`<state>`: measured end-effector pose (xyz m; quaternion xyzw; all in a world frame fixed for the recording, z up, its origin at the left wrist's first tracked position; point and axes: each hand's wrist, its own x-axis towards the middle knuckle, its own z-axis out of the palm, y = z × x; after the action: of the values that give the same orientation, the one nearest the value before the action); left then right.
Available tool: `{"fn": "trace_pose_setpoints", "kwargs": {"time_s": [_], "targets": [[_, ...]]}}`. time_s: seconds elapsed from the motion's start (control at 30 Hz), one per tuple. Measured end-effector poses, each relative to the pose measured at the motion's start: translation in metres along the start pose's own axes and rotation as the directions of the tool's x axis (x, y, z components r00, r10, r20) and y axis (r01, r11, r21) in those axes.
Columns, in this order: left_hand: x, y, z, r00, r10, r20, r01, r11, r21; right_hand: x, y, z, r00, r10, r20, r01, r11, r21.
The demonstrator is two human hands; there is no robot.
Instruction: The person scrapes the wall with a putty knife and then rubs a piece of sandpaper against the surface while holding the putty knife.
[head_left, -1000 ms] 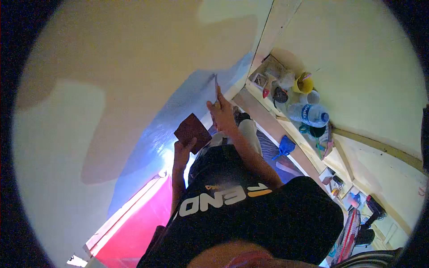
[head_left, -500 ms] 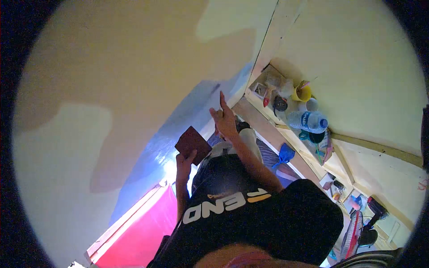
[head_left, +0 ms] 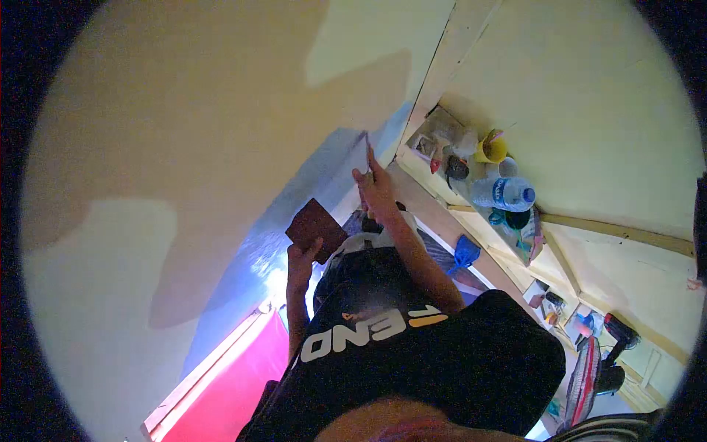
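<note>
A flat, dark brown square piece [head_left: 317, 227] is gripped by its lower edge in my left hand [head_left: 303, 258], thumb across its face. My right hand [head_left: 378, 193] is raised in front of the wall [head_left: 236, 96], fingers pinched around a thin, pale, stick-like tool [head_left: 369, 153]. The tool points up along my index finger, and its dark tip overlaps the upper edge of a blue-grey area [head_left: 309, 177] on the wall. I cannot tell the tool's exact kind.
At right, a ledge carries a yellow cup [head_left: 492, 150], a white cup [head_left: 507, 168], a water bottle [head_left: 504, 194] and small items. A blue bag [head_left: 465, 252] hangs below. A fan [head_left: 584, 383] stands lower right; pink cloth [head_left: 228, 383] lies lower left.
My right hand has shifted slightly right and down in view, and the thin tool now shows more plainly. My left hand still holds the brown square, a little higher. The view has tilted slightly.
</note>
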<state>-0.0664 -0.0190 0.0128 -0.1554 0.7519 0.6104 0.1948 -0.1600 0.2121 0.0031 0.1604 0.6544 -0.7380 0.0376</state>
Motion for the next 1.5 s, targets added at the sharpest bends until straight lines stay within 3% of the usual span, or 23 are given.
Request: {"fn": "trace_pose_setpoints", "kwargs": {"time_s": [0.13, 0.23, 0.33, 0.43, 0.53, 0.63, 0.73, 0.83, 0.93, 1.03, 1.17, 1.27, 1.37, 1.47, 1.5], "targets": [[0.002, 0.004, -0.006, 0.998, 0.021, 0.052, -0.026, 0.996, 0.084, 0.001, 0.008, -0.003, 0.999, 0.018, 0.050, -0.015, 0.999, -0.044], [0.000, 0.007, -0.004, 0.998, 0.053, 0.032, -0.054, 0.998, 0.032, 0.008, 0.015, -0.009, 0.996, 0.025, 0.091, -0.030, 0.998, 0.055], [0.004, -0.003, -0.004, 0.999, 0.024, 0.047, -0.024, 1.000, -0.007, -0.005, 0.016, -0.005, 0.996, -0.007, 0.093, 0.006, 1.000, 0.014], [0.005, -0.014, -0.010, 0.995, 0.073, 0.075, -0.073, 0.997, 0.000, 0.013, 0.008, -0.014, 0.986, 0.166, 0.009, -0.166, 0.983, 0.072], [0.005, -0.012, -0.010, 0.995, 0.072, 0.073, -0.072, 0.997, -0.011, 0.005, 0.021, -0.006, 0.998, 0.034, 0.060, -0.034, 0.999, -0.008], [0.005, -0.007, -0.008, 0.999, 0.042, 0.003, -0.042, 0.999, -0.028, 0.008, 0.024, -0.005, 0.995, 0.085, 0.042, -0.086, 0.996, 0.023], [0.008, -0.010, -0.011, 0.999, 0.005, 0.033, -0.008, 0.994, 0.106, 0.015, 0.016, -0.008, 0.997, 0.071, -0.004, -0.070, 0.993, 0.099], [0.007, -0.005, -0.007, 0.998, -0.004, 0.064, 0.000, 0.998, 0.064, -0.010, 0.004, -0.003, 0.989, 0.096, 0.111, -0.099, 0.995, 0.022], [0.001, 0.002, 0.001, 0.998, 0.054, 0.008, -0.054, 0.998, 0.026, 0.007, 0.003, -0.012, 0.994, 0.099, 0.043, -0.097, 0.994, -0.046], [-0.002, 0.007, 0.002, 0.999, 0.033, 0.026, -0.035, 0.997, 0.072, 0.007, -0.001, -0.009, 0.995, 0.069, 0.065, -0.071, 0.997, 0.036], [0.001, -0.002, 0.006, 1.000, 0.014, 0.020, -0.015, 0.996, 0.085, 0.000, 0.005, -0.012, 0.992, 0.058, 0.110, -0.059, 0.998, 0.012], [-0.006, 0.002, 0.011, 1.000, -0.005, 0.007, 0.005, 0.998, 0.065, 0.022, 0.008, -0.021, 0.998, 0.063, 0.014, -0.063, 0.998, -0.010], [-0.009, 0.012, 0.021, 1.000, 0.003, -0.006, -0.002, 0.996, 0.089, 0.004, 0.006, -0.009, 0.994, 0.086, 0.068, -0.088, 0.996, 0.028], [-0.006, 0.012, 0.023, 1.000, 0.026, -0.003, -0.025, 0.992, 0.127, 0.028, 0.036, -0.020, 0.999, -0.027, 0.027, 0.028, 0.999, -0.018], [-0.005, 0.007, 0.021, 1.000, 0.004, 0.002, -0.005, 0.991, 0.136, 0.025, 0.034, -0.021, 0.999, -0.003, 0.044, 0.003, 1.000, 0.005]]}}
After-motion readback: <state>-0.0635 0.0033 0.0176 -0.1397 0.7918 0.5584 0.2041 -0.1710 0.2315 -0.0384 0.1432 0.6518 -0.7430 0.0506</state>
